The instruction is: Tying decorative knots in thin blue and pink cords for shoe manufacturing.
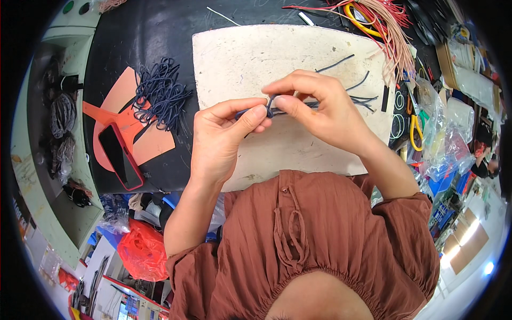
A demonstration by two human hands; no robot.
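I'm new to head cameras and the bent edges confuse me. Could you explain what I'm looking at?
There is no machine here, only a person's bare hands. The single picture comes from a wide fisheye camera on the person's head, looking down, so straight edges bend toward the rim. Left in the picture is the person's left.

The left hand and right hand meet above a pale board, pinching dark blue cord between their fingertips. The board lies on a black table. Left of it are a dark blue cord bundle, orange pieces and a phone. Toward the upper right are red and beige cords; below those, yellow-handled scissors.
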